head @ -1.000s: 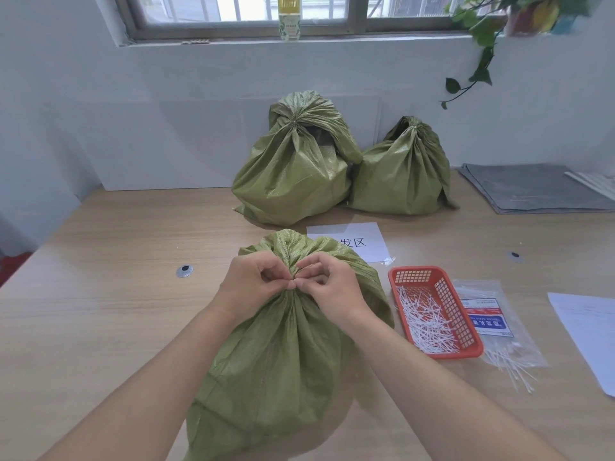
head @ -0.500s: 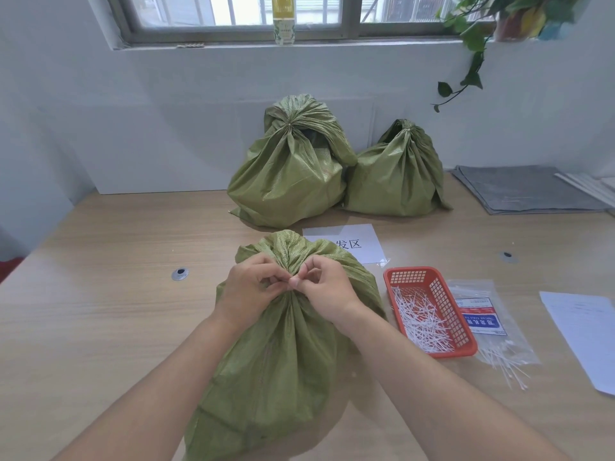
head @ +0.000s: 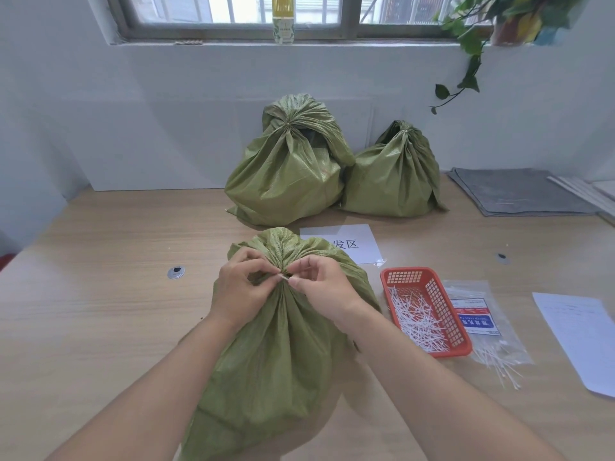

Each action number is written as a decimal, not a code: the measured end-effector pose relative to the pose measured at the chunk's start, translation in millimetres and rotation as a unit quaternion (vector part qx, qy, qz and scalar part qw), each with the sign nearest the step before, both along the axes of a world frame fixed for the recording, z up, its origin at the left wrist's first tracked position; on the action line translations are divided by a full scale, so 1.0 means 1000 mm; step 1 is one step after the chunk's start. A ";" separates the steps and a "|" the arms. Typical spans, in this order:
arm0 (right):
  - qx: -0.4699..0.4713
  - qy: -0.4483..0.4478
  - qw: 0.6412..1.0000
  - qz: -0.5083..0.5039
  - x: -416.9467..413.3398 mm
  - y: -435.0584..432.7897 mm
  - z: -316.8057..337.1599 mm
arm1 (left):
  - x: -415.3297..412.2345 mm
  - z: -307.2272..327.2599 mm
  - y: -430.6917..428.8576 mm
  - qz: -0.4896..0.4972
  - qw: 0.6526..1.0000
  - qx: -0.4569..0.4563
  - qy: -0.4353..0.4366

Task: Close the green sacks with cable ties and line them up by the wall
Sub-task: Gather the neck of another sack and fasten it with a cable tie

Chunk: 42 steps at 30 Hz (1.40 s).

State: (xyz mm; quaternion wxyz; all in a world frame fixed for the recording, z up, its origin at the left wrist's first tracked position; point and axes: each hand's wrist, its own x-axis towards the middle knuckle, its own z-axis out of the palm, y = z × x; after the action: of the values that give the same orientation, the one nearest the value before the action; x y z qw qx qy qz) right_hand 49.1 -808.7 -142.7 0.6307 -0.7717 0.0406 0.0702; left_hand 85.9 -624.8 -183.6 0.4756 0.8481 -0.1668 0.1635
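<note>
At the gathered neck of the near sack [head: 279, 361], thumb and forefinger of the left hand [head: 239, 287] and of the right hand [head: 319, 287] are pressed together from either side on a short white sliver, which looks like the tail of a cable tie [head: 284, 277]. The rest of the tie is hidden under the fingers and the bunched weave. The other fingers of both hands are curled against the puckered top.

The sack stands on the wooden table [head: 100, 294] between the forearms; its lower end is cut off by the bottom edge. Behind its top lies a white paper label [head: 352, 247], its print partly covered. Just right of the sack sits a red basket [head: 444, 304] of loose white ties, and touching the basket's right side is a clear packet of ties [head: 479, 324] whose label is too small to read. A white sheet [head: 579, 341] runs off the right edge.

Against the wall, a taller sack [head: 286, 174] and a shorter sack [head: 392, 181] stand touching, both cinched at the neck. A grey cloth [head: 512, 194] lies to their right.
</note>
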 end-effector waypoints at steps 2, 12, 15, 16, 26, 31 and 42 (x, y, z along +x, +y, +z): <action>-0.066 -0.014 0.997 0.028 0.001 -0.003 -0.001 | -0.001 0.002 -0.001 -0.014 0.999 -0.025 0.018; -0.222 -0.057 0.967 0.110 -0.004 0.004 -0.001 | -0.005 0.013 -0.004 -0.068 0.997 -0.029 -0.004; -0.235 -0.067 0.967 0.066 -0.004 0.007 -0.004 | -0.007 0.012 -0.001 -0.071 0.997 -0.026 -0.008; -0.241 -0.067 0.966 0.063 -0.005 0.008 -0.004 | -0.007 0.012 -0.001 -0.071 0.997 -0.022 -0.009; -0.068 -0.039 0.995 0.060 -0.012 0.007 -0.008 | -0.013 0.003 0.002 -0.046 0.997 -0.042 0.046; -0.079 -0.076 0.991 0.073 -0.011 0.010 -0.009 | -0.009 -0.005 0.002 -0.034 0.999 -0.016 0.032; -0.128 -0.080 0.985 0.084 -0.006 0.005 -0.019 | -0.008 -0.010 -0.009 0.008 0.998 -0.005 0.066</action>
State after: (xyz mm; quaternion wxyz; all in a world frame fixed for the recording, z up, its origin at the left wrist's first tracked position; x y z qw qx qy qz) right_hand 42.8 -803.9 -162.0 0.5200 -0.8498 -0.0665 0.0551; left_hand 78.1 -633.3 -193.5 0.4882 0.8562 -0.1270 0.1115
